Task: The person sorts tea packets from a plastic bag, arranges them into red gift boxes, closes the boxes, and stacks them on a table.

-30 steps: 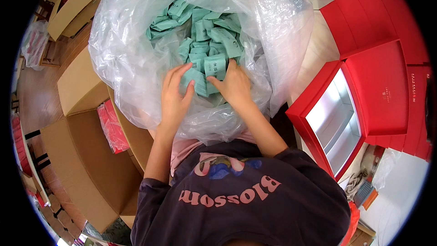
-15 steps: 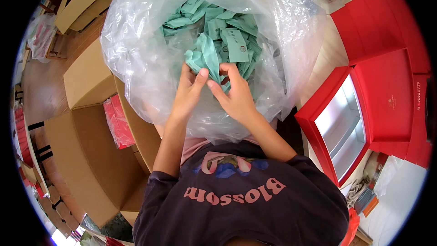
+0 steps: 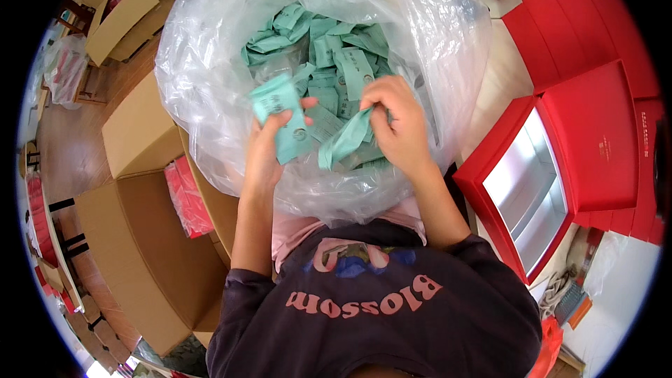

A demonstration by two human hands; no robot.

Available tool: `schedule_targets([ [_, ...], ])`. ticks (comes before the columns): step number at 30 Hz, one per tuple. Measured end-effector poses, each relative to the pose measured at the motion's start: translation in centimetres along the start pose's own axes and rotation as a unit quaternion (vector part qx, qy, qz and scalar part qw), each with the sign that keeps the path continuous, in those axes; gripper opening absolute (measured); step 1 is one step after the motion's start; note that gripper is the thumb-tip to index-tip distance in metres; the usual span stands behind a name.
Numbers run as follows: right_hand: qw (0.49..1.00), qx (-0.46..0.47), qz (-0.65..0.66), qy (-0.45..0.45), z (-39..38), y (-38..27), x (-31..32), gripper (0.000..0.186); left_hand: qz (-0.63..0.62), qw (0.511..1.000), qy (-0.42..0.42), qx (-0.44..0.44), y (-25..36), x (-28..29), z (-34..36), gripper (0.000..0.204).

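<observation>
A large clear plastic bag (image 3: 203, 63) stands wide open before me, with many small green packets (image 3: 287, 22) heaped inside. Over its near left part, my left hand (image 3: 263, 147) is closed on a green sachet (image 3: 292, 136), thumb across its face; the sachet's upper end is smeared by motion. To the right, my right hand (image 3: 400, 122) pinches the top of another green sachet (image 3: 344, 141), which hangs slantwise toward the lower left. The two hands are apart, both above the heap.
An open red gift box (image 3: 514, 182) with a pale, divided inside lies at the right, beside stacked red boxes (image 3: 574, 35). At the left stands an open cardboard carton (image 3: 140, 252) with red wrapped packs (image 3: 187, 196) in it. Another carton (image 3: 126, 17) is at the far left.
My hands were close together at the heap's near side. They have moved apart, the left to the left and lower, the right to the right, each now with a sachet.
</observation>
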State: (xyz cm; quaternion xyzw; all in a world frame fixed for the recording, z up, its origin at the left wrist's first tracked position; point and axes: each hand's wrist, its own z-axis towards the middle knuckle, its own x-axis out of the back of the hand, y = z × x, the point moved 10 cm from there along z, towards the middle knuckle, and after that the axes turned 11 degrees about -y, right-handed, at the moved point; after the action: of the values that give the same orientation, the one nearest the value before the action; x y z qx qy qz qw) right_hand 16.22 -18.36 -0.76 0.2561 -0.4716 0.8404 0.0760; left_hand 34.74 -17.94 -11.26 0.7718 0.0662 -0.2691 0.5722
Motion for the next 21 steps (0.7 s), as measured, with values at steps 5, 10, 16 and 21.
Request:
schedule_targets([
  [5, 0.996, 0.079, -0.006, -0.046, 2.0, -2.0, -3.0, 0.017, -0.049, 0.995, -0.073, 0.039, -1.8, -6.4, 0.8, 0.066],
  [10, 0.995, 0.002, 0.091, 0.05, 1.3, -1.3, -2.3, 0.014, -0.131, 0.991, -0.003, 0.039, -2.5, -4.1, 1.7, 0.064],
  [16, 0.981, -0.164, 0.085, -0.062, -2.6, 0.1, -4.6, 0.01, -0.073, 0.979, 0.164, -0.097, 0.6, -0.8, 1.3, 0.061],
  [21, 0.982, -0.166, -0.042, -0.076, -2.5, -0.1, -5.3, 0.016, 0.024, 0.929, 0.262, -0.26, 3.9, -2.1, -1.3, 0.058],
])
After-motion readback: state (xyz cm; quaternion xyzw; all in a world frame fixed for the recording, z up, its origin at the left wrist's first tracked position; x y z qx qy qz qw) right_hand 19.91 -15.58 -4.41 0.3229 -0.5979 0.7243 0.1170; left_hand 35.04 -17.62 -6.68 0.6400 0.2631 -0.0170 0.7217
